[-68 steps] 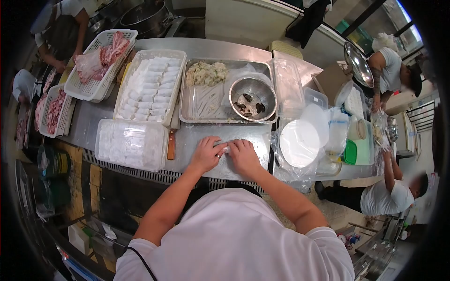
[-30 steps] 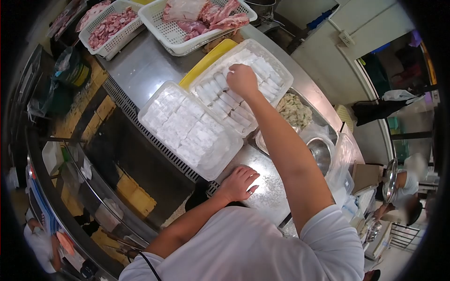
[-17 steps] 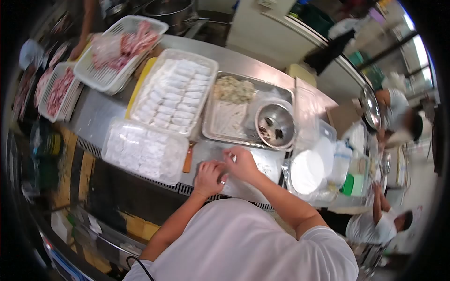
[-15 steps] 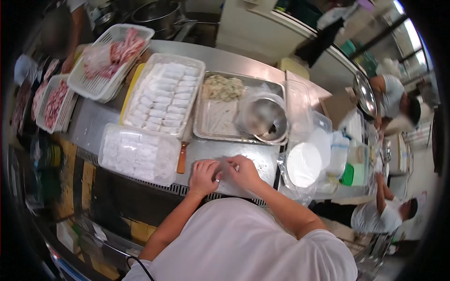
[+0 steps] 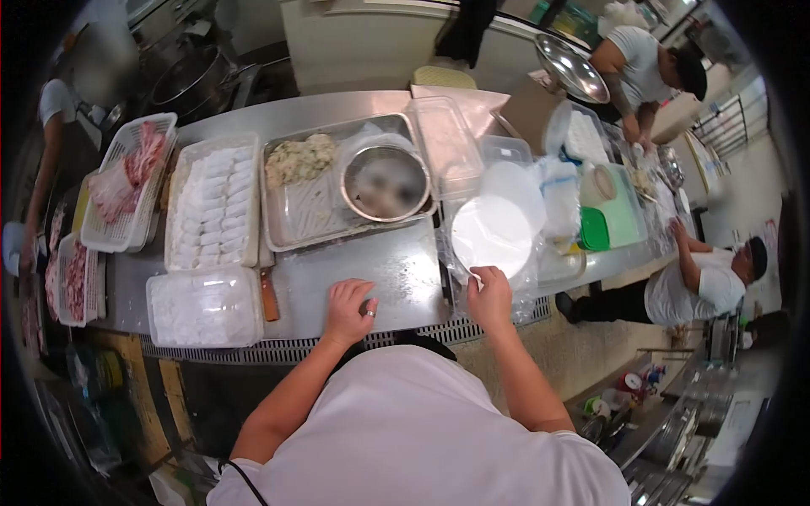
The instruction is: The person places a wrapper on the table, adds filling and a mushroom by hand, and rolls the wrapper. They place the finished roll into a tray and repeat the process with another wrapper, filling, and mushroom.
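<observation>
Reaching with the right hand [image 5: 491, 295] to the near rim of the white round sheets [image 5: 492, 239], thumb and fingers close together; no telling from here whether pinching one or merely touching. Straight ahead of those fingertips, the sheets, lying flat on clear plastic [image 5: 525, 298], round and so without a long axis. Holding the left hand [image 5: 348, 309] over the bare steel of the table [image 5: 396, 274], loosely curled, nothing visible in grasp, well apart from the sheets and farther off than the right.
</observation>
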The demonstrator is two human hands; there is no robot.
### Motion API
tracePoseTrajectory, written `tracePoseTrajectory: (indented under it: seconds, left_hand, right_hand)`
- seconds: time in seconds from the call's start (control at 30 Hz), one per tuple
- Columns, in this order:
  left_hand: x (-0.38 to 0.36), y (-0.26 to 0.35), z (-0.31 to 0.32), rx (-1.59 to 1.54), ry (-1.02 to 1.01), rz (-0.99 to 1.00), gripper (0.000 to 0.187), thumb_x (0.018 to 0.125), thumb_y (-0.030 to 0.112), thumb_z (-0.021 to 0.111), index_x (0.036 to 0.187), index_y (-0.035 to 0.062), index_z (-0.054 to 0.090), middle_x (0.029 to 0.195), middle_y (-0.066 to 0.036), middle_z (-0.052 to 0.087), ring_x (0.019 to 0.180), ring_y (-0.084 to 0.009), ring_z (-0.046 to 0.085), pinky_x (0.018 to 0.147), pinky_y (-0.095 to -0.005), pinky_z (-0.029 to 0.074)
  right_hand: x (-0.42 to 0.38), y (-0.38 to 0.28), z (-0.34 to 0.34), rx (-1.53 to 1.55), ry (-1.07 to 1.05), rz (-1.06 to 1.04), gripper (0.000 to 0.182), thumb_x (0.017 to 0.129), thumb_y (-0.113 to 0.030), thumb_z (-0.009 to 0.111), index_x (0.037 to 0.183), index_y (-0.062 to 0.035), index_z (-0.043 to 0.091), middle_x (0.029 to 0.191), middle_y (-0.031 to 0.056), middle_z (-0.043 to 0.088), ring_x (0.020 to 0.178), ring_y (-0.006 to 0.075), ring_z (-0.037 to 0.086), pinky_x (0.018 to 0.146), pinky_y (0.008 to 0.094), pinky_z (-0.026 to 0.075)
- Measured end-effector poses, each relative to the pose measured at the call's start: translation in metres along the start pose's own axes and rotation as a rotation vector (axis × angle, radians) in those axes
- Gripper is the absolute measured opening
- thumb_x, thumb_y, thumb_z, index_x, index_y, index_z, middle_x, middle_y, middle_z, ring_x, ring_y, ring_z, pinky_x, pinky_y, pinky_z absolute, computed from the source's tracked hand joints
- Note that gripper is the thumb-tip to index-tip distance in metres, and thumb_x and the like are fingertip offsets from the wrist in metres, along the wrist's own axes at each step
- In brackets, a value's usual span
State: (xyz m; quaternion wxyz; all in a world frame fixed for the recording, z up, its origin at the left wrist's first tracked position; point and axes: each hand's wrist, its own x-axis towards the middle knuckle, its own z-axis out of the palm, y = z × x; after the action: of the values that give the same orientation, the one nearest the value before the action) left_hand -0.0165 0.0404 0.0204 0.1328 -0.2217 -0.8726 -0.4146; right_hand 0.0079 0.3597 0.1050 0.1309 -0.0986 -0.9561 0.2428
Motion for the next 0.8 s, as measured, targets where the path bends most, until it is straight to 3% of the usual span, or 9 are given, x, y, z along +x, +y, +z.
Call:
tracePoseTrajectory:
  seconds: [0.23,0.33,0.43,0.53,0.63,0.73,0.8]
  left_hand:
    - [0.003,0.02,0.018,-0.06,-0.069,0.05,0.035,0.089,0.012,0.079,0.124,0.0079,0.074,0.119,-0.012,0.072,0.117,-0.0354,0.066,0.108,-0.0512,0.046]
    - [-0.001,0.016,0.018,-0.049,-0.063,0.033,0.036,0.088,0.012,0.079,0.123,0.0078,0.075,0.119,-0.012,0.073,0.117,-0.0358,0.066,0.107,-0.0509,0.047]
    - [0.0,0.02,0.019,-0.027,-0.059,0.027,0.036,0.088,0.011,0.079,0.123,0.0077,0.075,0.119,-0.012,0.073,0.116,-0.0358,0.066,0.107,-0.0504,0.047]
    - [-0.001,0.026,0.019,-0.019,-0.062,0.023,0.036,0.087,0.011,0.079,0.123,0.0074,0.075,0.119,-0.012,0.073,0.116,-0.0357,0.066,0.106,-0.0501,0.048]
    - [-0.002,0.028,0.016,-0.016,-0.03,0.003,0.036,0.087,0.012,0.079,0.123,0.0068,0.075,0.119,-0.012,0.074,0.117,-0.0357,0.066,0.106,-0.0501,0.048]
    - [-0.009,0.026,0.012,-0.005,0.006,-0.022,0.038,0.087,0.012,0.08,0.124,0.0061,0.074,0.121,-0.013,0.073,0.118,-0.0366,0.066,0.107,-0.0509,0.048]
    - [-0.01,0.027,0.008,0.001,0.012,-0.026,0.042,0.087,0.011,0.08,0.128,0.006,0.072,0.126,-0.014,0.072,0.121,-0.0375,0.066,0.109,-0.0515,0.048]
  right_hand:
    - [0.016,0.032,-0.013,-0.055,0.086,-0.015,0.018,0.091,-0.008,0.076,0.109,-0.0063,0.081,0.109,0.0161,0.076,0.106,0.039,0.071,0.093,0.0494,0.057]
    - [0.05,0.051,-0.018,-0.077,0.176,0.026,0.022,0.091,-0.009,0.076,0.113,-0.0065,0.081,0.113,0.0152,0.077,0.112,0.0395,0.07,0.096,0.0485,0.056]
    - [0.093,0.073,-0.01,-0.169,0.288,-0.068,0.019,0.09,-0.011,0.076,0.108,-0.006,0.082,0.111,0.014,0.077,0.115,0.039,0.067,0.1,0.0506,0.054]
    - [0.111,0.091,0.004,-0.442,0.114,-0.067,0.015,0.09,-0.013,0.077,0.103,-0.0072,0.082,0.113,0.0118,0.078,0.119,0.0371,0.065,0.101,0.0517,0.051]
    - [0.116,0.094,-0.002,-0.352,-0.038,-0.044,0.011,0.089,-0.015,0.077,0.095,-0.0074,0.082,0.115,0.0107,0.078,0.115,0.0353,0.066,0.1,0.0514,0.05]
    - [0.108,0.08,-0.007,-0.276,0.077,-0.107,0.007,0.089,-0.013,0.077,0.089,-0.0076,0.081,0.115,0.0094,0.078,0.113,0.035,0.066,0.099,0.0497,0.049]
    - [0.096,0.061,-0.008,-0.18,0.085,-0.211,0.007,0.085,-0.013,0.077,0.088,-0.0073,0.078,0.116,0.0131,0.078,0.112,0.0372,0.066,0.098,0.0512,0.051]
